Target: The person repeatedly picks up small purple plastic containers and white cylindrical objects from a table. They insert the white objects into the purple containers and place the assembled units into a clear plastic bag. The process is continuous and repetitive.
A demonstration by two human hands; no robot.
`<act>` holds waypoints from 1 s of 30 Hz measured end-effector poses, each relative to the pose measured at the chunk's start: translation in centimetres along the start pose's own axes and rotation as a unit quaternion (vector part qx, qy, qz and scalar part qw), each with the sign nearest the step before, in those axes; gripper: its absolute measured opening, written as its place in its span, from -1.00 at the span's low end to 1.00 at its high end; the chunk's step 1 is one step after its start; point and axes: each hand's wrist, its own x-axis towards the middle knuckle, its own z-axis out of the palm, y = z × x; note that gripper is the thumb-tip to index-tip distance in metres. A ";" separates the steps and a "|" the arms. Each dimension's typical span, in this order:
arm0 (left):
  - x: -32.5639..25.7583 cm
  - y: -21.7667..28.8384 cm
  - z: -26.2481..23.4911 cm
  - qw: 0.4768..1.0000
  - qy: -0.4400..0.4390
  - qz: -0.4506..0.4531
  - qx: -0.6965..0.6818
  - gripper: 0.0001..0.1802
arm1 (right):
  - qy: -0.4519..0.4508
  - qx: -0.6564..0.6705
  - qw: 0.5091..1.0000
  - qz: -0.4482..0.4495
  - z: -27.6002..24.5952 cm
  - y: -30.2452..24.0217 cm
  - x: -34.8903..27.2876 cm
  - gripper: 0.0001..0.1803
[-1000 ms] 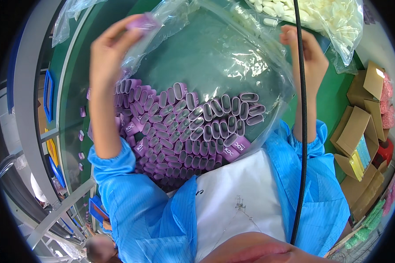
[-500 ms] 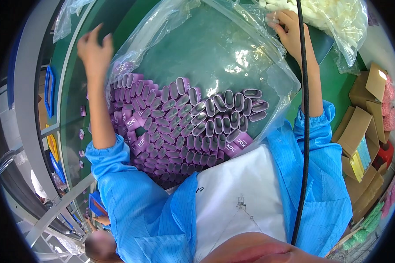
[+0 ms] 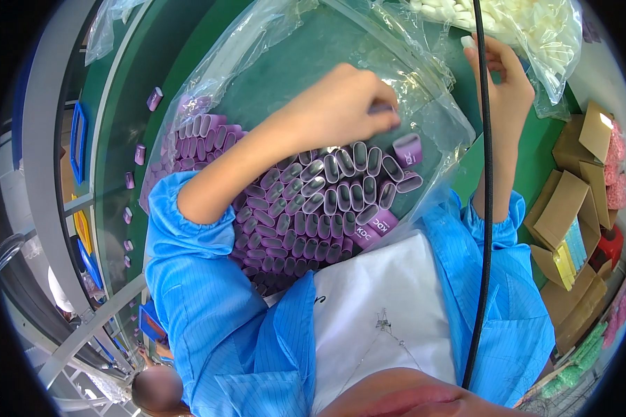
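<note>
Many purple oval sleeves, open at the end, stand packed together in a pile (image 3: 285, 233) on a clear plastic bag (image 3: 459, 118). My left hand (image 3: 348, 104) is over the far part of the pile, its fingers closed on a purple sleeve (image 3: 380, 108) that they mostly hide. One sleeve (image 3: 407, 148) lies tipped over just right of that hand. Off to the right, my right hand (image 3: 504, 80) pinches a small white piece (image 3: 468, 42) between thumb and finger. It is beside a clear bag of similar white pieces (image 3: 459, 10).
A green belt (image 3: 118, 181) at the left carries a row of spaced purple sleeves (image 3: 140, 154). Cardboard boxes (image 3: 556, 208) stand at the right. A black cable (image 3: 485, 208) hangs across the view by my right arm. Another person (image 3: 156, 389) is at the lower left.
My left hand has come from beside the belt, right across the pile, and closed on a sleeve. Another sleeve now lies on the belt. My right hand has drawn back from the white pieces with one.
</note>
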 end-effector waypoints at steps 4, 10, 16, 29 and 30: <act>-1.3 -0.9 -0.5 0.960 0.114 -0.043 -0.254 -0.68 | -0.132 0.271 0.953 0.027 -0.1 -2.9 -2.3 -0.82; -2.6 -1.0 -0.1 0.894 0.172 -0.005 -0.414 -0.65 | -0.157 0.366 0.912 0.100 1.2 -5.1 -4.2 -0.84; -3.3 -1.0 0.9 0.915 0.194 0.005 -0.354 -0.65 | -0.150 0.350 0.923 0.058 1.5 -5.3 -4.3 -0.86; -4.1 -0.9 0.8 0.869 0.208 0.006 -0.448 -0.61 | -0.146 0.343 0.927 -0.039 1.0 -6.0 -4.1 -0.82; -4.0 -0.9 0.8 0.860 0.208 0.002 -0.466 -0.61 | -0.138 0.368 0.919 -0.030 1.4 -5.5 -4.3 -0.82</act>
